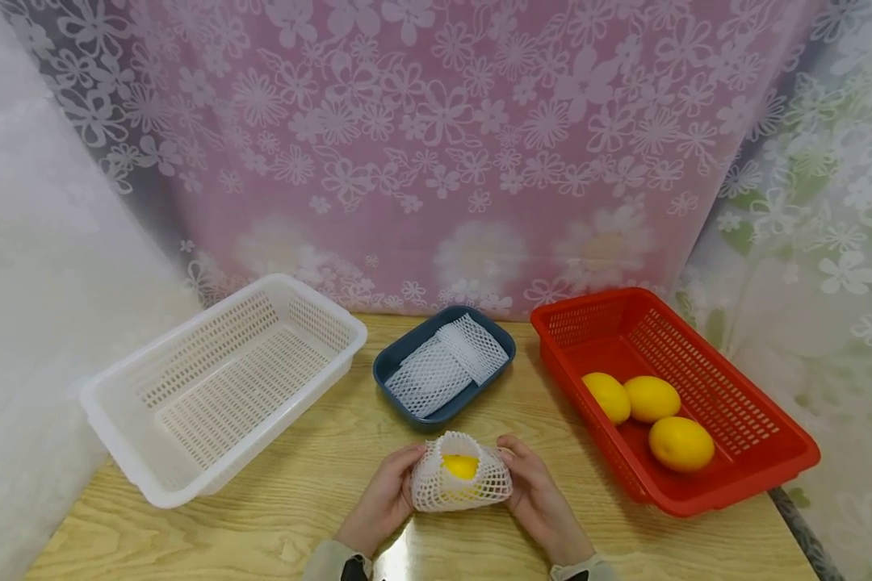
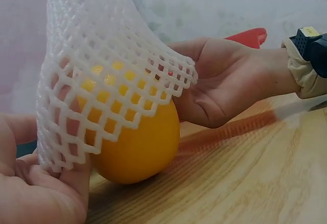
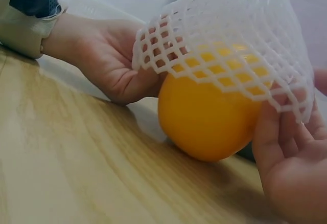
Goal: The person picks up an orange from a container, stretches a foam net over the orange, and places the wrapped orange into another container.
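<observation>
In the head view, a white foam net sleeve [image 1: 436, 494] sits over a yellow lemon [image 1: 460, 466] near the table's front. My left hand [image 1: 385, 491] holds the sleeve's left side, and my right hand [image 1: 539, 499] grips the opposite side. The left wrist view shows the net [image 2: 97, 14] draped over the upper part of the lemon [image 2: 138, 157], its bottom left bare close to the tabletop. Fingers of both hands reach under the net's lower edge and spread it wide. From the right wrist, the same net [image 3: 255, 14] flares around the lemon [image 3: 204, 121].
A red basket [image 1: 596, 432] with three lemons [image 1: 681, 445] stands at the right. Behind my hands is a dark blue tray [image 1: 459, 407] holding flat foam net sleeves [image 1: 425, 378]. On the left stands a white slotted basket [image 1: 287, 413]. A pink floral curtain [image 1: 436, 161] hangs behind the table.
</observation>
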A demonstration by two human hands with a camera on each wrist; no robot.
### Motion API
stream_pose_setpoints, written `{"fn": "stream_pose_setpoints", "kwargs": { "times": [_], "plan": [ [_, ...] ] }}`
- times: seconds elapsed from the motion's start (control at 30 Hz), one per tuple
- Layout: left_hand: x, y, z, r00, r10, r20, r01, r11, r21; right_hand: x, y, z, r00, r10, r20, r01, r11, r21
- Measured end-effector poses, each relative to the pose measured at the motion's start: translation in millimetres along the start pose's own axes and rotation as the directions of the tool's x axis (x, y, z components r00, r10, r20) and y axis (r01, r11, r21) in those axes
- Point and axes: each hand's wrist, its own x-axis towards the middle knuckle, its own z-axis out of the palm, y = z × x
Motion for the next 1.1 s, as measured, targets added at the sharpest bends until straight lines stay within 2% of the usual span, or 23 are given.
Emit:
{"fn": "stream_pose_setpoints", "kwargs": {
  "times": [0.2, 0.37, 0.5, 0.67, 0.93, 1.1],
  "plan": [
    [1.0, -1.8, -0.2, 1.000, 0.019, 0.009, -0.019, 1.000, 0.021, 2, 4, -1.4, 0.999, -0.005, 0.036, 0.003, 0.999, 0.039],
    [2.2, -3.8, 1.2, 0.997, 0.032, -0.066, -0.029, 0.999, 0.041, 4, 10, -3.5, 0.999, -0.046, 0.029, 0.045, 0.998, 0.053],
    [2.7, -6.5, 2.8, 0.991, 0.057, -0.119, -0.047, 0.996, 0.080, 5, 13, -4.5, 0.998, -0.066, 0.000, 0.066, 0.998, 0.023],
    [2.2, -9.1, 4.2, 0.985, 0.092, -0.146, -0.069, 0.985, 0.156, 6, 15, -5.0, 0.996, -0.078, -0.051, 0.076, 0.996, -0.046],
    [1.1, -8.7, 8.1, 0.984, 0.108, -0.141, -0.072, 0.968, 0.241, 6, 15, -4.5, 0.995, -0.077, -0.067, 0.071, 0.993, -0.093],
    [0.5, -7.9, 10.1, 0.983, 0.107, -0.148, -0.055, 0.946, 0.320, 5, 16, -3.9, 0.993, -0.081, -0.090, 0.069, 0.990, -0.125]
  ]
}}
